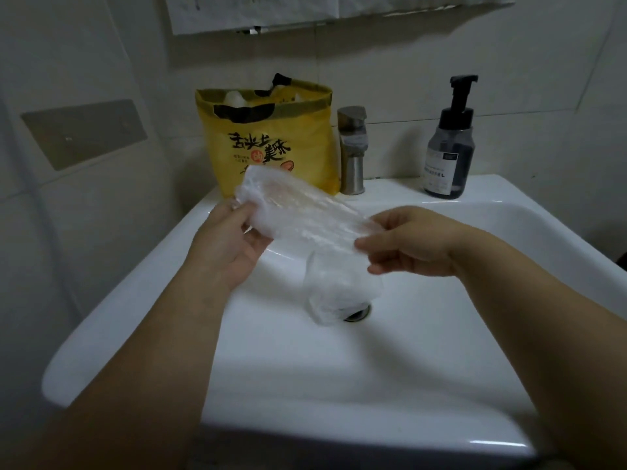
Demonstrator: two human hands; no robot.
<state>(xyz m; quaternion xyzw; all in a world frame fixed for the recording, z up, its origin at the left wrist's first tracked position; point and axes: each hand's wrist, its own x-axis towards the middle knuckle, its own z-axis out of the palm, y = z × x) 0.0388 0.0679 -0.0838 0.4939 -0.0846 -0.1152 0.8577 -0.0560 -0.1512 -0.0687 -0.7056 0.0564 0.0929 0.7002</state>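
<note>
Over the sink point(298, 385), the left hand point(227, 244) pinches one end of the film point(305, 215) and the right hand point(407, 242) pinches the other, pulling it taut, likely to open it; a loose fold hangs toward the drain point(358, 313).

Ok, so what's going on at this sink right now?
A person holds a crinkled clear plastic film stretched between the left hand and the right hand, above the white sink. Part of the film hangs down towards the drain. A yellow bag, the tap and a dark pump bottle stand along the back of the sink.
</note>
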